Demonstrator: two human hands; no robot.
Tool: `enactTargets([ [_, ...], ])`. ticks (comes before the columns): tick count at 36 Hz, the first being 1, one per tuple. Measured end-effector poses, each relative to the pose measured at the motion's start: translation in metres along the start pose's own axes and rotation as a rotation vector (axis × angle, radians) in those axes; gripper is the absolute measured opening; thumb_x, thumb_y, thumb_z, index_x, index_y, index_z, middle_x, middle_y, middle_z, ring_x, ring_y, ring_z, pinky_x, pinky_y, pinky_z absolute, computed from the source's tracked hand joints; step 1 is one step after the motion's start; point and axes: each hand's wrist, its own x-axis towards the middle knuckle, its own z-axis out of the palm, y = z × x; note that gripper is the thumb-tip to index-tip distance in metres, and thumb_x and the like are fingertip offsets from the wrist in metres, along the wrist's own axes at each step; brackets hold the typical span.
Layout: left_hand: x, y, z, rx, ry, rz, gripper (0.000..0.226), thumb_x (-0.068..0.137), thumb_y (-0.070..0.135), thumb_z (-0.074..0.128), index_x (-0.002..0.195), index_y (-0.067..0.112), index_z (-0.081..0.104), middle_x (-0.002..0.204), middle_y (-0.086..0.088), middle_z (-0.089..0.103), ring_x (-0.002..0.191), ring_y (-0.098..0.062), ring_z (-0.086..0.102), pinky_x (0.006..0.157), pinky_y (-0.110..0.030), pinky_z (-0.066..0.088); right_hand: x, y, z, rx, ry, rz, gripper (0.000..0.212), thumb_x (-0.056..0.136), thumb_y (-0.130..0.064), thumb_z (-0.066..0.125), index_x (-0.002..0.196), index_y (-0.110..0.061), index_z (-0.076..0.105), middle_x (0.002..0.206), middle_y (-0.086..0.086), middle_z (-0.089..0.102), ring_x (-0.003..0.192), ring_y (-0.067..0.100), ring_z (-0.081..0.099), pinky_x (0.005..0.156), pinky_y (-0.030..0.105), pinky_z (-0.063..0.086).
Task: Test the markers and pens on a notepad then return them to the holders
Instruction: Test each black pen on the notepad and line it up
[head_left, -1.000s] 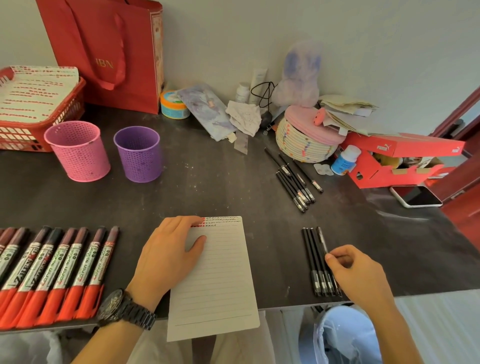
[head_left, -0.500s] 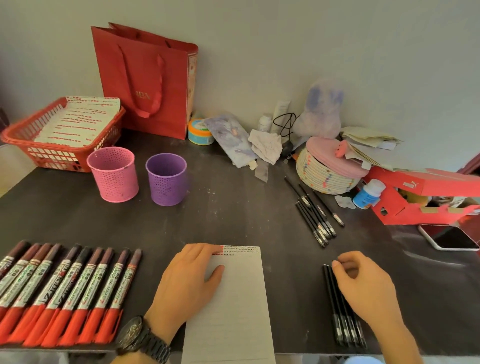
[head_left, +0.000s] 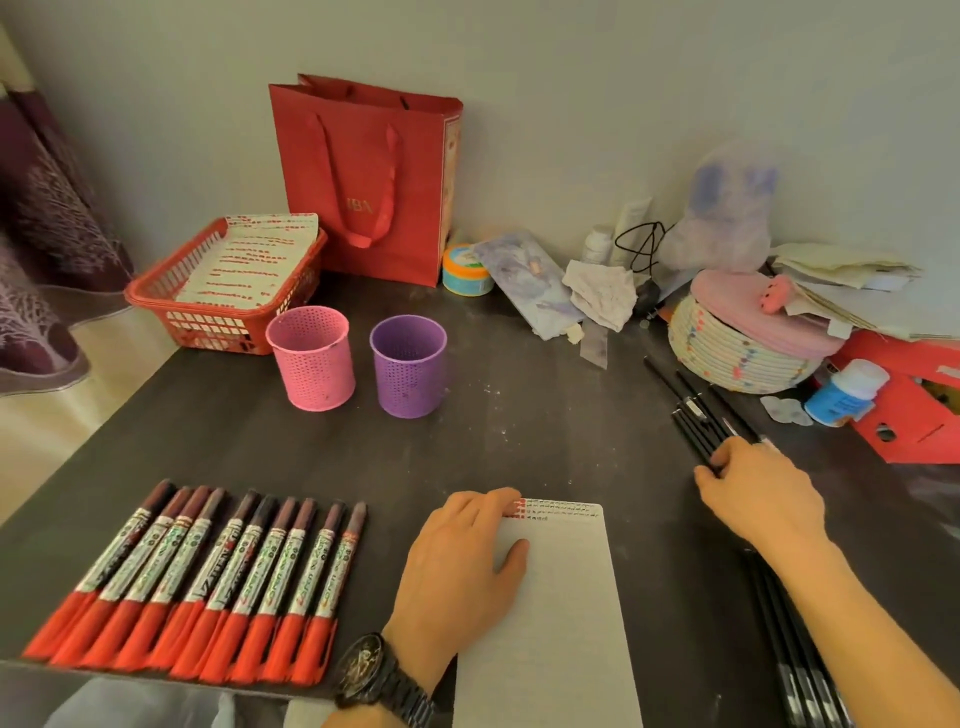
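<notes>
left hand (head_left: 457, 566): spread flat, palm down on the pad's 11 o'clock corner, thumb lying on the paper.
right hand (head_left: 763, 499): stretched out toward 2 o'clock, fingertips on the near ends of the far pens; pinching or only touching, cannot tell.
pad (head_left: 561, 623): at 6 o'clock on the table (head_left: 519, 426), lined sheet up, rows of small red and dark marks along its far edge.
markers (head_left: 208, 582): at 8 o'clock, side by side and touching, red ends nearest, dark ends aimed at 1 o'clock.
far pens (head_left: 691, 415): black, loosely fanned at 2 o'clock, between the right hand and a woven box (head_left: 737, 353).
near pens (head_left: 795, 649): black, parallel at 4 o'clock, partly hidden by the right forearm.
pink holder (head_left: 311, 358): upright at 11 o'clock.
purple holder (head_left: 409, 374): upright, just beside the pink one, not touching.
basket (head_left: 218, 322): red, at 10 o'clock behind the pink holder, with marked sheets inside.
bag (head_left: 363, 176): red, upright against the wall at 12 o'clock.
watch (head_left: 379, 675): dark, on the left wrist.
</notes>
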Motion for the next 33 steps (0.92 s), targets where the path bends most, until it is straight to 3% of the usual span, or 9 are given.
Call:
enactTargets([
  [6, -0.003, 0.002, -0.003, 0.03, 0.027, 0.076, 0.041, 0.094, 0.049, 0.047, 0.134, 0.036, 0.049, 0.13, 0.02, 0.053, 0.123, -0.003, 0.044, 0.1, -0.018, 0.027, 0.001, -0.007, 0.011, -0.044, 0.082, 0.064, 0.035, 0.094, -0.051, 0.055, 0.114, -0.021, 0.053, 0.116, 0.01, 0.062, 0.103, 0.036, 0.061, 0.072, 0.04, 0.042],
  [10, -0.004, 0.003, -0.003, 0.036, 0.083, 0.114, 0.035, 0.091, 0.04, 0.053, 0.122, 0.027, 0.063, 0.123, 0.013, 0.057, 0.118, -0.01, 0.05, 0.097, -0.03, 0.043, 0.003, -0.008, 0.014, -0.079, 0.096, 0.083, 0.039, 0.095, -0.05, 0.051, 0.113, -0.016, 0.058, 0.115, 0.012, 0.063, 0.104, 0.039, 0.061, 0.074, 0.042, 0.044],
  [17, -0.003, 0.003, -0.004, 0.07, 0.074, 0.126, 0.033, 0.091, 0.04, 0.054, 0.121, 0.028, 0.062, 0.124, 0.014, 0.056, 0.118, -0.01, 0.049, 0.099, -0.032, 0.043, -0.003, -0.014, 0.009, -0.046, 0.025, 0.096, 0.038, 0.101, -0.042, 0.046, 0.116, -0.009, 0.056, 0.117, 0.017, 0.062, 0.108, 0.04, 0.059, 0.079, 0.043, 0.046],
  [20, -0.003, 0.004, -0.004, 0.075, 0.068, 0.131, 0.033, 0.092, 0.041, 0.052, 0.122, 0.029, 0.062, 0.124, 0.015, 0.055, 0.119, -0.009, 0.048, 0.1, -0.032, 0.042, -0.016, -0.017, 0.005, 0.204, 0.052, 0.059, 0.031, 0.101, -0.045, 0.045, 0.109, -0.016, 0.056, 0.094, 0.007, 0.065, 0.09, 0.031, 0.062, 0.068, 0.035, 0.044],
  [23, -0.003, 0.004, -0.003, 0.078, 0.075, 0.135, 0.033, 0.092, 0.04, 0.053, 0.121, 0.029, 0.062, 0.124, 0.015, 0.056, 0.119, -0.009, 0.048, 0.1, -0.031, 0.042, -0.039, -0.025, 0.003, 0.516, 0.063, 0.001, 0.021, 0.098, -0.042, 0.05, 0.097, -0.023, 0.058, 0.074, -0.008, 0.064, 0.068, 0.006, 0.056, 0.056, 0.025, 0.037],
  [26, -0.003, 0.005, -0.004, 0.07, 0.068, 0.129, 0.033, 0.092, 0.041, 0.053, 0.122, 0.03, 0.061, 0.125, 0.016, 0.055, 0.12, -0.007, 0.046, 0.1, -0.031, 0.041, -0.069, -0.041, 0.008, 0.874, 0.01, -0.007, 0.022, 0.093, -0.032, 0.052, 0.076, -0.023, 0.061, 0.057, -0.009, 0.058, 0.055, 0.011, 0.052, 0.057, 0.029, 0.043],
  [29, -0.003, 0.007, -0.007, 0.029, 0.08, 0.128, 0.034, 0.092, 0.044, 0.049, 0.122, 0.032, 0.058, 0.124, 0.019, 0.054, 0.12, -0.004, 0.045, 0.098, -0.025, 0.038, -0.099, -0.058, 0.014, 1.285, -0.128, -0.005, 0.04, 0.092, -0.017, 0.052, 0.053, -0.025, 0.05, 0.047, -0.006, 0.043, 0.04, 0.007, 0.038, 0.041, 0.02, 0.034],
  [33, -0.006, 0.01, -0.011, -0.042, 0.119, 0.174, 0.036, 0.092, 0.051, 0.048, 0.121, 0.032, 0.058, 0.121, 0.021, 0.055, 0.118, -0.001, 0.047, 0.097, -0.023, 0.036, -0.125, -0.071, 0.028, 1.449, -0.167, -0.119, 0.027, 0.091, -0.017, 0.054, 0.064, -0.021, 0.057, 0.052, 0.003, 0.055, 0.04, 0.012, 0.04, 0.039, 0.02, 0.033],
])
